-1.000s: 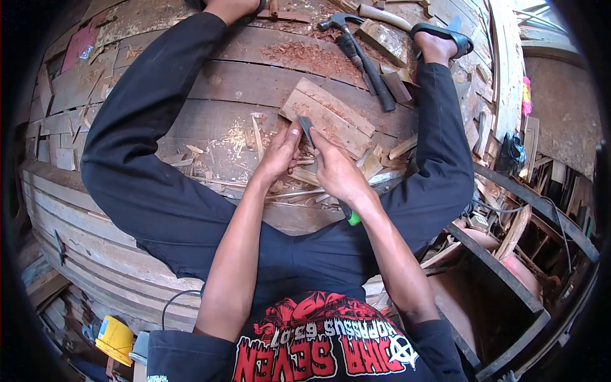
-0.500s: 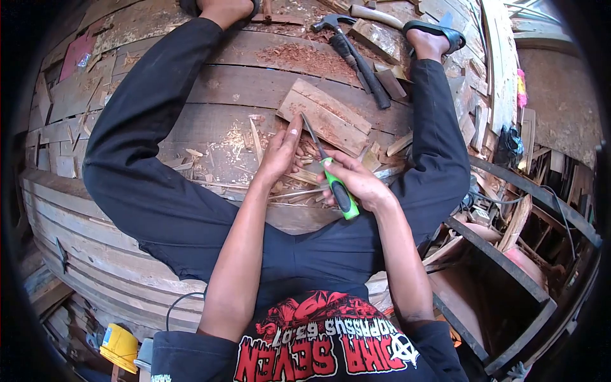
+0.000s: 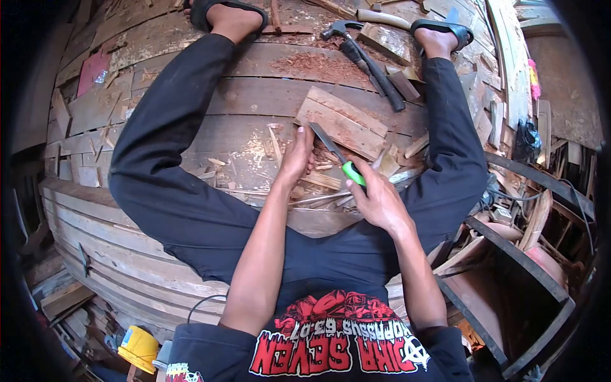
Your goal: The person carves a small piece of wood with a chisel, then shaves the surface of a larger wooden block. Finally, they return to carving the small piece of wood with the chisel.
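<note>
My right hand (image 3: pixel 380 200) is wrapped round the green and black handle of a chisel (image 3: pixel 328 141), its flat metal blade pointing up and left. The blade tip lies over the lower left end of a short wooden board (image 3: pixel 344 121), which has a groove line along it and reddish shavings on top. At that same end of the board my left hand (image 3: pixel 296 158) is closed on its edge, the thumb close to the blade tip. Some of the left fingers are partly hidden under the board.
A claw hammer (image 3: pixel 344 28) and another dark-handled tool (image 3: pixel 375 73) lie beyond the board, near a wood block (image 3: pixel 384 42). Reddish shavings (image 3: pixel 312 65) and pale chips (image 3: pixel 254 149) cover the planks. My legs frame the work; a metal frame (image 3: pixel 522 254) stands at right.
My right hand has shifted its grip on the chisel, now palm down over the handle, and the blade has turned to show its flat face. The whole view has shifted slightly.
</note>
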Demonstrator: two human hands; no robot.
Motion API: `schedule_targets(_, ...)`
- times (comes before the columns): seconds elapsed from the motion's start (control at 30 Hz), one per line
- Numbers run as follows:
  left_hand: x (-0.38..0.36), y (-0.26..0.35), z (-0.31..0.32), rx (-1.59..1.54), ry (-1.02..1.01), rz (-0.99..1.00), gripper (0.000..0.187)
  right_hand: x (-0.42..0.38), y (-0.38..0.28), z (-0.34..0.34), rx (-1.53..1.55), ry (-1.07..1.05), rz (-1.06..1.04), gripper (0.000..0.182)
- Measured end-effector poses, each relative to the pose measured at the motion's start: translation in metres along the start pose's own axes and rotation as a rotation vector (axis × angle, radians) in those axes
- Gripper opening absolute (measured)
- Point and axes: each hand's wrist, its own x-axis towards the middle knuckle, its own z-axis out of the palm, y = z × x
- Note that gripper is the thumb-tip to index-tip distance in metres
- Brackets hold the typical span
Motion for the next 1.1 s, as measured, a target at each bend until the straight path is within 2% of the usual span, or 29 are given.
schedule_targets(0.07, 0.000, 0.002, 0.003, 0.036, 0.026, 0.059, 0.069, -0.001, 0.015, 0.008, -0.093, 0.072, -0.047, 0.047)
schedule_targets(0.17, -0.005, 0.004, 0.008, 0.123, 0.071, 0.153, 0.067, -0.006, -0.006, -0.003, -0.106, -0.052, 0.083, 0.047)
schedule_targets(0.23, 0.001, 0.002, 0.006, 0.229, 0.086, 0.137, 0.063, -0.008, -0.009, 0.003, -0.116, 0.021, 0.052, 0.047)
schedule_targets(0.3, 0.007, 0.000, 0.009, 0.332, 0.133, 0.241, 0.061, -0.008, -0.015, 0.008, -0.148, 0.054, 0.062, 0.047)
schedule_targets(0.37, 0.011, -0.003, 0.008, 0.366, 0.138, 0.223, 0.061, -0.009, -0.026, 0.012, -0.196, 0.041, 0.114, 0.046)
schedule_targets(0.4, 0.009, 0.002, 0.008, 0.347, 0.119, 0.152, 0.061, -0.008, -0.029, 0.018, -0.233, 0.091, 0.040, 0.047)
schedule_targets(0.47, 0.004, 0.009, 0.009, 0.333, 0.114, 0.115, 0.062, -0.005, -0.039, 0.022, -0.248, 0.068, 0.097, 0.048)
schedule_targets(0.57, 0.000, 0.011, 0.013, 0.331, 0.126, 0.131, 0.063, -0.005, -0.053, 0.021, -0.308, 0.042, 0.159, 0.049)
schedule_targets(0.6, -0.009, 0.021, 0.014, 0.320, 0.115, 0.080, 0.064, -0.005, -0.056, 0.024, -0.334, 0.027, 0.182, 0.047)
schedule_targets(0.67, 0.006, 0.005, 0.012, 0.328, 0.151, 0.128, 0.064, -0.005, -0.053, 0.031, -0.397, 0.044, 0.177, 0.047)
schedule_targets(0.83, 0.009, -0.001, 0.016, 0.403, 0.241, 0.231, 0.067, -0.005, -0.054, 0.036, -0.385, 0.086, 0.178, 0.047)
schedule_targets(1.1, -0.017, 0.022, 0.025, 0.404, 0.207, 0.205, 0.063, -0.004, -0.044, 0.032, -0.121, 0.047, 0.209, 0.052)
